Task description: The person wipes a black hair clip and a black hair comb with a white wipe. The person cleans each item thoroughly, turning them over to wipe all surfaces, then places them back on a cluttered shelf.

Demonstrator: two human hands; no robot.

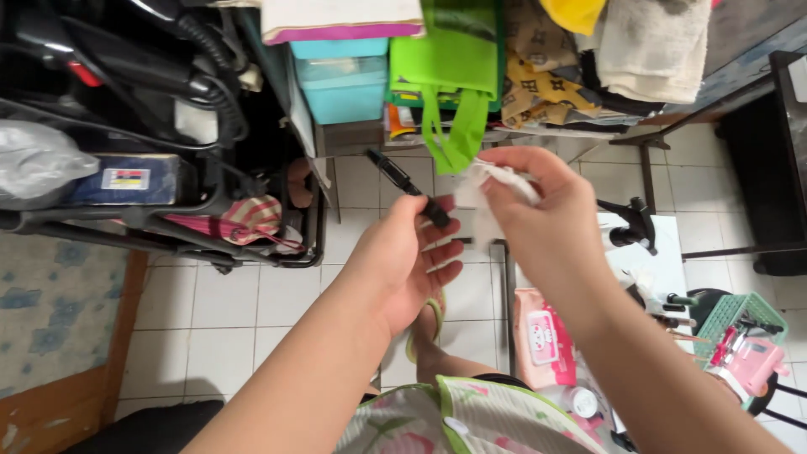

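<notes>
**Head view: one pen, one tissue, both held over the tiled floor**

Head camera looks down past your two forearms to the white tiled floor [227, 303], with a dark metal rack [168, 219] on your left and a low white table [656, 261] on your right. Stacked ahead are two turquoise boxes [343, 80] and one green bag [458, 76]. On the right sit one green basket [740, 315] and one pink wipes pack [542, 336].

Your right hand [546, 219] pinches one crumpled white tissue [496, 181] between thumb and fingertips. Your left hand [403, 252] grips one black pen [408, 187] at its lower end, thumb and forefinger closed around it, the other three fingers loose; the barrel points up and left, just beside the tissue.

The hold on the pen looks shallow, so a hard rub could likely twist it free onto the tiles. Ink may also smear onto your fingers if the tissue slips.
</notes>
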